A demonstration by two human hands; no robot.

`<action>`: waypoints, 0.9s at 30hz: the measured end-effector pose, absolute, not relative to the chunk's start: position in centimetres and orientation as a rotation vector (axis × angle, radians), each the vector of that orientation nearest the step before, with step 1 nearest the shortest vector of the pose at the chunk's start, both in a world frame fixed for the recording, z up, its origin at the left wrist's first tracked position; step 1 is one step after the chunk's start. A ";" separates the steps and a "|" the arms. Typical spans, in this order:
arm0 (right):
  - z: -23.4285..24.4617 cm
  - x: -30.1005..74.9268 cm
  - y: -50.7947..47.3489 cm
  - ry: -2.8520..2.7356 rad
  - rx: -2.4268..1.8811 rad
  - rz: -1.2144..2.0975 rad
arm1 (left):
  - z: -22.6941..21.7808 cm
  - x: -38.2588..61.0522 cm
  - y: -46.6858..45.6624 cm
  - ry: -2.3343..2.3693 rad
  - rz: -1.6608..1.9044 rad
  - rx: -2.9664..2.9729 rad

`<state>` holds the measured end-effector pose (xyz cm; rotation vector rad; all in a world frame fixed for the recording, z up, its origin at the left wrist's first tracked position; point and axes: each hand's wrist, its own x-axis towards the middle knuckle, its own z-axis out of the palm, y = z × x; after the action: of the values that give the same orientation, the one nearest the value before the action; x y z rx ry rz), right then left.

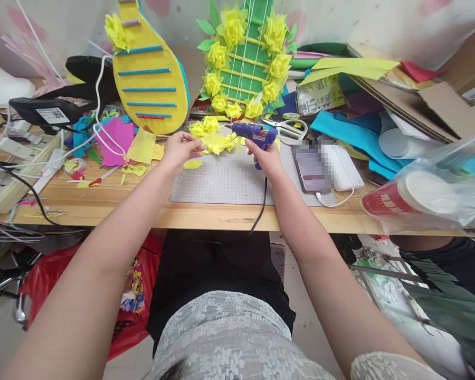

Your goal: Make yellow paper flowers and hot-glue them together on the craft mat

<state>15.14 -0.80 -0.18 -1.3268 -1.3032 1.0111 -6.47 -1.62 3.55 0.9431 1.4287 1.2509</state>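
My right hand (264,155) is wrapped round the handle of a blue-purple hot glue gun (255,133), its nozzle pointing left. To its left, the fingers of my left hand (181,150) are pinched together on what looks like a small yellow paper petal, mostly hidden by the fingertips. Yellow paper flowers (217,141) lie between the two hands, just beyond the fingertips. Under the left fingers, a loose yellow petal (192,164) rests on the grey cutting mat (221,184). The gun's black cord (265,198) drops over the table edge.
Behind stand a yellow guitar-shaped board (152,79) and a green one (245,74) ringed with yellow flowers. Scissors (288,131), a phone (311,169) and a white power bank (342,166) lie right. A bagged cup (404,195) stands near the front edge. Paper scraps (116,140) lie left.
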 end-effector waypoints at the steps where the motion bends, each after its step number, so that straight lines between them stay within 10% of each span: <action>1: -0.1 15.3 -0.6 -1.249 -1.328 1.007 | 3.5 -6.6 -1.6 1.401 1.252 0.920; 27: -0.4 15.6 0.2 -0.952 -1.130 1.210 | 2.9 -7.3 -1.1 1.332 1.215 0.856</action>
<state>15.61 0.18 -0.38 -1.1300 -0.9516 1.2097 -7.28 -1.15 2.85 0.8556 1.3320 1.2155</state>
